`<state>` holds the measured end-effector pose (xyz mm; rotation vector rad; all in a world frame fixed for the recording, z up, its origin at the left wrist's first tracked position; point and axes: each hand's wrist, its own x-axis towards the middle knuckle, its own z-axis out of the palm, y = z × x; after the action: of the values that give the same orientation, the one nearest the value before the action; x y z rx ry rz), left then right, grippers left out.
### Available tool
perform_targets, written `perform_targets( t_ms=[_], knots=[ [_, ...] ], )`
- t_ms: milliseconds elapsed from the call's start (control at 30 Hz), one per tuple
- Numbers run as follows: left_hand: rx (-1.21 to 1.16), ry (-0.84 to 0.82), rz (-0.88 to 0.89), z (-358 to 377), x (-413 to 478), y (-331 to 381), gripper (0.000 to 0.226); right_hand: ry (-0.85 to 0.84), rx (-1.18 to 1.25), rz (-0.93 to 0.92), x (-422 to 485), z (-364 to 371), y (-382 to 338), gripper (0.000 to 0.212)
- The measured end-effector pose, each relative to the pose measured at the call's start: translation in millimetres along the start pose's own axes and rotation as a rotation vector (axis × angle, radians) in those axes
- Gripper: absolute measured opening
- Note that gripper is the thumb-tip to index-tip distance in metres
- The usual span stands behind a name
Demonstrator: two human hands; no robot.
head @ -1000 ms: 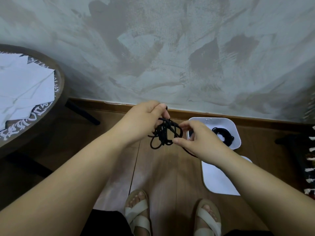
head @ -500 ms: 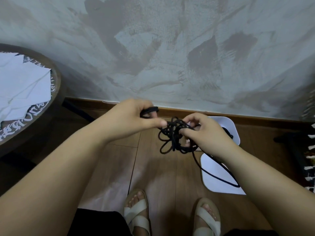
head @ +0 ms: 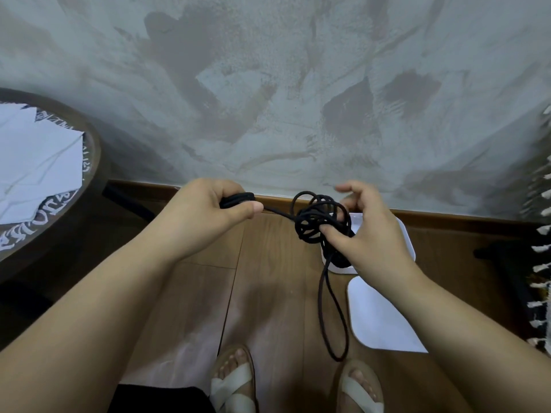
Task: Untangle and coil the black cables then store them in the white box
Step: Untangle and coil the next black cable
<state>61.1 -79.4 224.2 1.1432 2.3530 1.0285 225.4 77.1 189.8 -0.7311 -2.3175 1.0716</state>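
Far side: grey wall (head: 268,99), ending at a brown skirting edge. Below, wooden floor (head: 268,287) open between the arms, down to two sandalled feet (head: 235,380). Left: round table (head: 92,150), rim near the left forearm. Right, on the floor: white lid (head: 378,317), white box (head: 402,234) just beyond, partly behind the right hand (head: 375,234). Left hand (head: 202,216) fisted round a bunched cable end. Right thumb and fingers pinching the black cable tangle (head: 316,222) over the box's left edge, one loop hanging toward the feet.

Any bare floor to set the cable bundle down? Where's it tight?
Bare floor runs between the round table and the lid, ahead of the sandals. The right side is crowded: box, lid and fringed rug sit close together, and the cable loop hangs there.
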Motion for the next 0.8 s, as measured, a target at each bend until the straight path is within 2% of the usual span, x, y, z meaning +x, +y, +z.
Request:
perform_targets(
  t_ms=[67,167,300,367,467,567,700,800],
  knots=[
    [-0.017,0.005,0.006,0.8,-1.1,2.1,0.023,-0.005,-0.102,-0.081,0.2,-2.2,-3.2,0.047],
    [-0.01,0.034,0.002,1.9,-1.8,3.7,0.025,-0.032,-0.141,-0.127,-0.5,-2.5,-3.9,0.02],
    [0.015,0.068,0.0,2.5,-2.6,3.3,0.025,-0.07,0.121,0.087,0.1,-3.0,-4.8,0.015],
    [0.021,0.011,0.04,6.2,-5.7,6.1,0.025,-0.065,0.265,0.184,-0.2,-3.0,-7.5,0.011],
    [0.081,-0.129,0.116,18.7,-12.3,15.7,0.023,-0.053,0.363,0.227,-0.4,-1.3,-10.2,0.008],
    [0.116,-0.14,0.128,26.5,-13.9,20.9,0.023,-0.061,0.405,0.228,-1.8,-0.3,-12.1,0.008],
    [0.133,-0.116,0.054,28.0,-15.1,20.7,0.027,-0.057,0.393,0.166,-7.3,-0.9,-13.9,0.011],
    [0.076,-0.093,0.009,34.3,-18.7,25.7,0.029,-0.017,0.221,-0.051,-12.6,2.1,-15.1,0.02]
  ],
)
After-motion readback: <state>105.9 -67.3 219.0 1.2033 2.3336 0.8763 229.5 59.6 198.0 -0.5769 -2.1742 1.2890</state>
